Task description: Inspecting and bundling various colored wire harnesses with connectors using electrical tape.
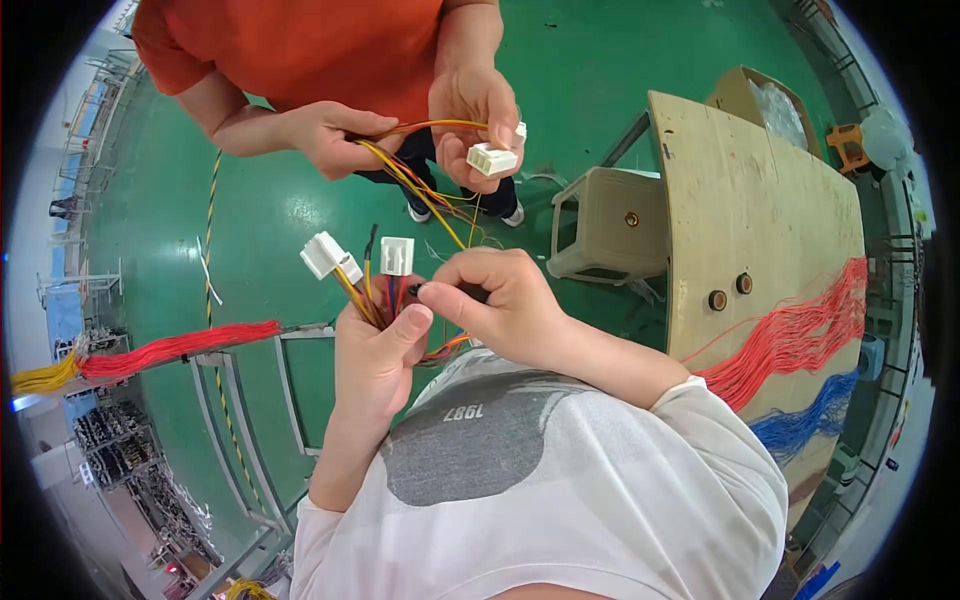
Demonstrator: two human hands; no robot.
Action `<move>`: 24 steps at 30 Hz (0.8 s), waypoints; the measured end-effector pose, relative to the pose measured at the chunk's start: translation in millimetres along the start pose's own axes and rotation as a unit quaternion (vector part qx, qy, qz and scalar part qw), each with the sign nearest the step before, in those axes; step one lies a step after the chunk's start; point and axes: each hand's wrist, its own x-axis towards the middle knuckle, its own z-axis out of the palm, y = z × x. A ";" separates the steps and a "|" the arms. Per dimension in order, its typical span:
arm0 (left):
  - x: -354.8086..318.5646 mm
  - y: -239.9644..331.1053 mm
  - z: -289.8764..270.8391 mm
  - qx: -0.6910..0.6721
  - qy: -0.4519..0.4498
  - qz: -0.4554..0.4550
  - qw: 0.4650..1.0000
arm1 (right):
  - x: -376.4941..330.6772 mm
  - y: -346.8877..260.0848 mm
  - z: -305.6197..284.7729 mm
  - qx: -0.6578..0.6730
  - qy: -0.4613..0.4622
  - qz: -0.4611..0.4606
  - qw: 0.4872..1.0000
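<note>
- At three o'clock, a wooden worktop [695, 240] carries red wires [800, 328] and, nearer four, blue wires [815, 412].
- Toward eleven o'clock stands a co-worker [310, 45] in an orange top, both hands on wiring.
- Near two o'clock, beside the worktop, lies a pale stool [600, 235].
- Just off centre toward eight o'clock, the person's left hand [375, 355] has its fingers closed round mixed-colour wires [357, 297].
- Just off centre toward three o'clock, the right hand [515, 305] has thumb and forefinger pinched together.
- Above the left hand, one white connector [325, 255] sits between nine and ten o'clock and a second connector [397, 256] at ten; the co-worker holds another connector [492, 158] at twelve.
- Toward nine o'clock, the right fingers grip a small black piece [414, 290]. Wires entering the white housings look already fitted; a dark-ended lead [371, 243] between them bears no housing, so work there seems unfinished. Where the black piece joins is hidden.
</note>
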 end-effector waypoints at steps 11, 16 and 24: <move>-8.2 -8.5 0.3 0.034 0.062 0.037 0.997 | -2.0 7.9 1.7 -0.053 -0.060 -0.043 0.996; -15.0 -10.4 -2.0 0.023 0.076 0.055 0.995 | -2.3 7.7 -1.6 -0.064 -0.097 -0.016 0.993; -21.3 -12.3 -5.5 0.017 0.091 0.079 0.992 | -4.6 10.1 3.2 0.008 -0.124 0.067 0.990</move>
